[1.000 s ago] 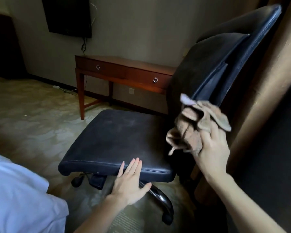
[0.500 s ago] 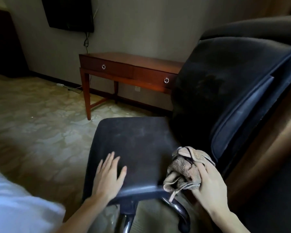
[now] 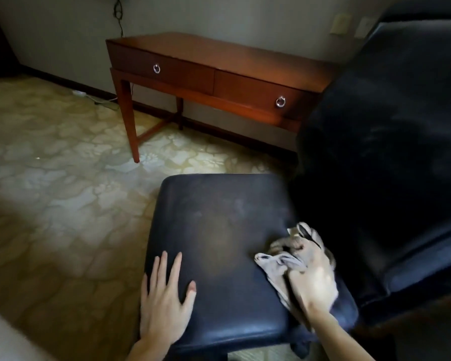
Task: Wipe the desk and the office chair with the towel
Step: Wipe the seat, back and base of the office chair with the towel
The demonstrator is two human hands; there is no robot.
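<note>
The towel (image 3: pixel 279 264), in the air a second ago, now lies bunched on the chair seat (image 3: pixel 219 230), clenched under the right grip (image 3: pixel 313 277), with the left grip (image 3: pixel 164 308) flat and released alongside, so seat-wiping seems begun, the table (image 3: pixel 219 56) well apart.

Wall (image 3: pixel 63 27): grey-beige, dark baseboard (image 3: pixel 63 80) along its foot. On the wall, a black cable (image 3: pixel 119 14) hangs at top centre and two pale plates (image 3: pixel 339 24) sit at upper right. Patterned yellow-cream carpet (image 3: pixel 50 191) runs out from the wall; a white power strip (image 3: pixel 79 93) lies at its foot.
</note>
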